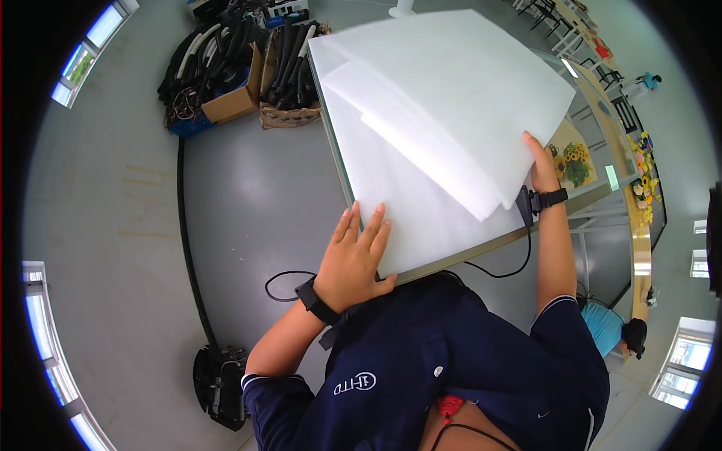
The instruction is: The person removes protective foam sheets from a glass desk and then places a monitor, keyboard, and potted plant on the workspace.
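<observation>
Soft white foam sheets (451, 90) lie stacked and partly fanned out over a table, their loose edges slanting toward me. Beneath them a wider white sheet (417, 218) reaches the near edge of the tabletop. My left hand (350, 255) rests at the near left corner, fingers spread flat on the lower sheet and the table edge. At the right side, my right hand (543, 167) grips the border of the upper sheets; its thumb shows, while the other fingers are hidden. A sunflower picture (573, 161) shows beside that hand on the table.
Cardboard boxes (233, 101) full of black tubes and cables stand on the floor at the far left. A black device (219, 383) sits on the floor at lower left. Along the right runs a long wooden table (639, 248) with flowers. A person in blue (605, 327) is near it.
</observation>
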`<state>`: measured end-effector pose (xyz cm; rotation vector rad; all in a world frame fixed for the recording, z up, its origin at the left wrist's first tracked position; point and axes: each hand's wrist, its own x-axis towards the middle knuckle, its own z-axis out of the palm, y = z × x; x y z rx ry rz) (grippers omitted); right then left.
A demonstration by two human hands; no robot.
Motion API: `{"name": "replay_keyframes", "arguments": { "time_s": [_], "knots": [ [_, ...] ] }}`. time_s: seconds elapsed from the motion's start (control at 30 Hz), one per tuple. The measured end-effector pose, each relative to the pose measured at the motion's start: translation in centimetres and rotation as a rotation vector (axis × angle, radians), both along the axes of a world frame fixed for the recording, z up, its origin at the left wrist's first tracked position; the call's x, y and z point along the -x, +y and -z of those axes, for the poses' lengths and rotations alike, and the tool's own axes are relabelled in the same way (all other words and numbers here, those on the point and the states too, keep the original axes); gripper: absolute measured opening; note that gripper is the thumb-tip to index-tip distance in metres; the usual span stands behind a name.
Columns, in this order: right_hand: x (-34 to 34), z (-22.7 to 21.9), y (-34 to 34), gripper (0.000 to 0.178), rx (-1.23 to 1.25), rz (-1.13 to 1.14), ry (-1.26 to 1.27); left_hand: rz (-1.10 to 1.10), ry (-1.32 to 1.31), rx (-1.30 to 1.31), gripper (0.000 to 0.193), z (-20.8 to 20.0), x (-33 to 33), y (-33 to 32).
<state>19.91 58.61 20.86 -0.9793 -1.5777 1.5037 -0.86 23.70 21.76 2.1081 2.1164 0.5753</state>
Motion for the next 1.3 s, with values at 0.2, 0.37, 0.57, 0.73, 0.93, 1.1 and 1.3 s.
{"name": "replay_keyframes", "arguments": {
  "time_s": [0.2, 0.37, 0.57, 0.73, 0.93, 1.1, 1.3],
  "knots": [
    [0.0, 0.3, 0.2, 0.046, 0.079, -0.009, 0.02, 0.019, 0.012, -0.014, 0.071, -0.1, 0.0, -0.2],
    [-0.6, 0.1, 0.1, 0.046, 0.099, -0.001, 0.015, -0.016, 0.081, 0.014, 0.062, -2.0, 0.4, 0.7],
    [-1.0, 0.3, 0.0, 0.045, 0.138, -0.01, 0.004, -0.093, 0.101, -0.071, 0.034, -2.0, 3.0, 4.5],
    [-1.3, 0.1, -0.4, 0.045, 0.159, -0.018, 0.0, -0.125, 0.14, -0.162, 0.016, 0.1, 7.8, 9.3],
    [-1.6, 0.2, -0.9, 0.044, 0.168, -0.027, -0.017, -0.299, -0.035, -0.003, 0.012, -0.2, 13.6, 15.6],
    [-1.7, 0.2, -1.3, 0.044, 0.177, -0.03, -0.037, -0.352, 0.173, -0.304, 0.031, 0.5, 17.4, 20.5],
    [-0.9, 0.9, -1.6, 0.043, 0.173, -0.057, -0.081, -0.388, 0.121, 0.057, 0.059, 4.1, 19.5, 22.3]
  ]
}}
